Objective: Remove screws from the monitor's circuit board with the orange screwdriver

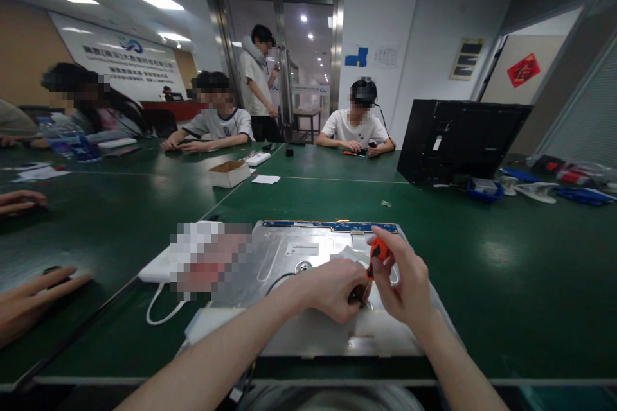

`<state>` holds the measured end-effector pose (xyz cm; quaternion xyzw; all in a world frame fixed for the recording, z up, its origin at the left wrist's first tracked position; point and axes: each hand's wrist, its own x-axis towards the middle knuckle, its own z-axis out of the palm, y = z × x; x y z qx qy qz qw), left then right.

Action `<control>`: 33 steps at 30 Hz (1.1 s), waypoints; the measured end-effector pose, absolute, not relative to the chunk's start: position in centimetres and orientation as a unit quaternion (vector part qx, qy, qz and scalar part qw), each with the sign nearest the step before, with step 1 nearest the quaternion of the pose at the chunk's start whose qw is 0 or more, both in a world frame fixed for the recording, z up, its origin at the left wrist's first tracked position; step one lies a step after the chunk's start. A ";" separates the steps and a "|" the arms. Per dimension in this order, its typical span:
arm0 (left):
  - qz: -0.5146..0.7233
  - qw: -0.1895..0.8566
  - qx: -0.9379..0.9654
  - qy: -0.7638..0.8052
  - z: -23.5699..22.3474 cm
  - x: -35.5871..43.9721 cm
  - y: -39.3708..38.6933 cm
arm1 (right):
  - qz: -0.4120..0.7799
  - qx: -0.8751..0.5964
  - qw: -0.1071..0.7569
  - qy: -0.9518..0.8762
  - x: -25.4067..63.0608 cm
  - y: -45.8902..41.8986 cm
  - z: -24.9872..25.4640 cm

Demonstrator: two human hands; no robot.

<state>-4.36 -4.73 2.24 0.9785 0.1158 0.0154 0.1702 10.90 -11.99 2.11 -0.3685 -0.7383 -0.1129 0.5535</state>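
A silvery metal display panel (pixel 274 270) lies flat on the table in front of me, with a blue circuit board strip (pixel 308 225) along its far edge. My right hand (pixel 407 279) grips an orange and black screwdriver (pixel 380 249), whose shaft points down towards the panel. Close beside it, my left hand (pixel 332 288) rests low over the panel with curled fingers around the screwdriver's lower end. What those fingers hold, if anything, is hidden. A round metal fitting (pixel 303 266) and a dark cable show just left of my left hand.
A white power bank (pixel 159 264) with a white cable sits left of the panel. A co-worker's hand (pixel 38 298) lies at the left edge. Further off are a small open box (pixel 229 174), a black monitor (pixel 457 141), a blue tray (pixel 484 189) and several seated people.
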 end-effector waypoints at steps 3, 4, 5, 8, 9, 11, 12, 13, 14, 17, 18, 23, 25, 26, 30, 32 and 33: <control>0.013 0.164 0.979 0.121 2.2 -4.4 -4.7 | -0.127 -0.372 0.556 -0.733 10.8 -11.8 2.1; 0.013 0.163 0.979 0.121 2.2 -4.4 -4.7 | -0.131 -0.371 0.558 -0.731 10.7 -11.8 2.0; 0.011 0.162 0.979 0.119 2.1 -4.4 -4.6 | -0.134 -0.370 0.562 -0.728 10.7 -11.8 2.0; 0.006 0.161 0.980 0.116 2.1 -4.4 -4.6 | -0.136 -0.375 0.571 -0.717 10.6 -11.7 1.8; 0.006 0.161 0.980 0.116 2.1 -4.4 -4.6 | -0.136 -0.378 0.572 -0.715 10.7 -11.7 1.7; 0.007 0.159 0.980 0.116 2.1 -4.4 -4.7 | -0.139 -0.381 0.571 -0.714 10.7 -11.6 1.6; 0.008 0.157 0.981 0.117 2.2 -4.4 -4.7 | -0.143 -0.382 0.570 -0.713 10.7 -11.6 1.5; 0.007 0.155 0.981 0.117 2.3 -4.4 -4.8 | -0.148 -0.381 0.570 -0.712 10.7 -11.6 1.5; 0.007 0.154 0.981 0.118 2.4 -4.4 -4.8 | -0.153 -0.381 0.571 -0.711 10.8 -11.5 1.5; 0.004 0.150 0.981 0.121 2.5 -4.4 -4.9 | -0.161 -0.383 0.574 -0.706 10.7 -11.5 1.5; 0.004 0.150 0.981 0.120 2.5 -4.4 -4.9 | -0.161 -0.382 0.574 -0.706 10.7 -11.5 1.5; 0.010 0.143 0.983 0.116 2.3 -4.3 -4.8 | -0.161 -0.383 0.559 -0.717 10.7 -11.7 1.7; 0.013 0.153 0.982 0.112 2.3 -4.4 -4.7 | -0.149 -0.384 0.552 -0.725 10.7 -11.9 1.8; 0.015 0.159 0.981 0.111 2.3 -4.4 -4.7 | -0.142 -0.384 0.550 -0.728 10.8 -12.0 1.8; 0.021 0.172 0.978 0.114 2.4 -4.4 -4.8 | -0.131 -0.381 0.551 -0.730 10.8 -12.1 1.8; 0.020 0.174 0.978 0.117 2.4 -4.4 -4.8 | -0.139 -0.383 0.554 -0.726 10.8 -12.0 1.8; 0.017 0.171 0.978 0.118 2.4 -4.4 -4.8 | -0.144 -0.384 0.554 -0.724 10.8 -12.0 1.7</control>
